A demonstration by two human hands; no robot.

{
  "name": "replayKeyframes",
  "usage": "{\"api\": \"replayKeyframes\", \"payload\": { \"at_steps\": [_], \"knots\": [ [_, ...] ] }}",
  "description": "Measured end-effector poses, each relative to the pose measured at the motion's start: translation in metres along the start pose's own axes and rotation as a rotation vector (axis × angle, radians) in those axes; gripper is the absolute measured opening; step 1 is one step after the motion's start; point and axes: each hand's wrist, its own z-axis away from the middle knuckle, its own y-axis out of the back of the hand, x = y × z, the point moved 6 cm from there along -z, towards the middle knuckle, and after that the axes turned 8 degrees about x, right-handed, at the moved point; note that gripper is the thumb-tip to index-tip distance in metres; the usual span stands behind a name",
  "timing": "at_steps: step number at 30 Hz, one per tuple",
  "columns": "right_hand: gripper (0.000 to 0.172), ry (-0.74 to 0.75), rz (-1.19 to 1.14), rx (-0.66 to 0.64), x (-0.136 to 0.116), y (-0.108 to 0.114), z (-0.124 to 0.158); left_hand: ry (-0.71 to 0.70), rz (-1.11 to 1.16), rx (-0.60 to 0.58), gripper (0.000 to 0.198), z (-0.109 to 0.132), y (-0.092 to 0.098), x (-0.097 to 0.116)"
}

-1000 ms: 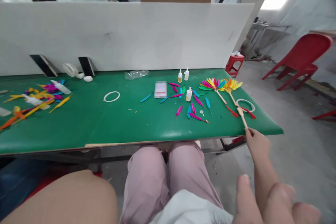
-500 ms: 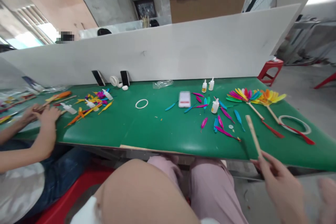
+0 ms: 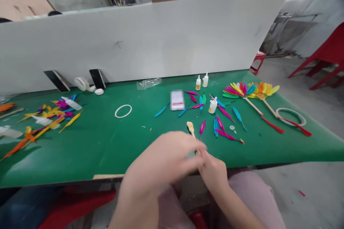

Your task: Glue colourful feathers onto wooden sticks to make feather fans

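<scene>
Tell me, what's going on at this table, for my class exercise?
A person's bare right hand grips a pale, slim wooden stick with a rounded top. The blurred left hand hangs close by it; whether it grips too, I cannot tell. Loose pink and blue feathers lie scattered beyond on the green-topped table. Farther right lie two bright feather fans with pale wooden handles and red tassels.

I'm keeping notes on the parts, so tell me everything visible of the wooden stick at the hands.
The stick is pale and looks wooden, with a broader, rounded far end and a narrow shaft. It slants over the green table, its far end pointing away from the person. The right hand grips it lower down; the left hand is blurred, its contact unclear.
</scene>
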Motion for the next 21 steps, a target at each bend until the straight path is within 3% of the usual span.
{"api": "replayKeyframes", "payload": {
  "at_steps": [3,6,9,13,15,18,21],
  "knots": [
    [0.033,0.05,0.051,0.018,0.0,-0.006,-0.005,0.561,-0.152,0.117,0.038,-0.032,-0.023,-0.091],
    [0.037,0.096,0.098,-0.074,0.0,-0.013,-0.009,0.651,-0.177,0.129,0.035,-0.046,-0.059,-0.13],
    [0.039,0.121,0.139,-0.233,0.0,-0.015,-0.016,0.65,-0.164,0.123,0.031,-0.049,-0.081,-0.138],
    [0.032,0.204,0.206,-0.565,-0.003,-0.006,-0.041,0.635,-0.159,0.128,0.026,-0.053,-0.09,-0.134],
    [0.025,0.228,0.22,-0.661,0.002,0.005,-0.067,0.631,-0.157,0.127,0.025,-0.056,-0.092,-0.134],
    [0.024,0.182,0.185,-0.631,0.032,0.025,-0.115,0.641,-0.157,0.123,0.026,-0.058,-0.096,-0.136],
    [0.024,-0.024,0.171,-0.498,0.093,0.046,-0.147,0.662,-0.153,0.131,0.028,-0.058,-0.098,-0.136]
  ]
}}
